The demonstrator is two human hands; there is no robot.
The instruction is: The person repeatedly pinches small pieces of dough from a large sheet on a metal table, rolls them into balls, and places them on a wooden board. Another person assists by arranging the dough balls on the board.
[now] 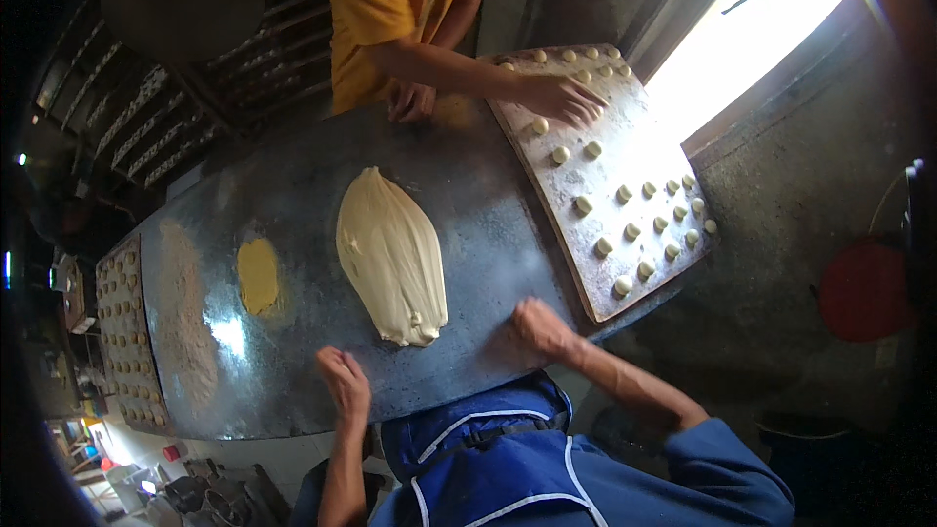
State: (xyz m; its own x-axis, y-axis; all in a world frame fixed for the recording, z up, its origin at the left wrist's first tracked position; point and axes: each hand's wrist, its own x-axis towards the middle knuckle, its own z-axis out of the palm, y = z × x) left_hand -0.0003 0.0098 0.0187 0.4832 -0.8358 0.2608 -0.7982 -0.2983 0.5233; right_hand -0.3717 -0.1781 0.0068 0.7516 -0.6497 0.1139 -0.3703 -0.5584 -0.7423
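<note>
A large, long slab of pale dough (390,254), pointed at its far end and folded lengthwise, lies on the dark work table (303,234) in front of me. Left of the dough's near end, my left hand (345,385) is closed in a fist at the table's near edge. My right hand (544,329), also a fist, rests on the tabletop to the right of the dough. Neither hand touches the dough, and nothing shows in either one.
A floured board (561,205) with several small dough balls lies at the right; a co-worker's hand (561,98) reaches over it. Left of the dough are a yellow patch (259,276) and spread flour (185,322). Another board (142,317) of small pieces stands far left.
</note>
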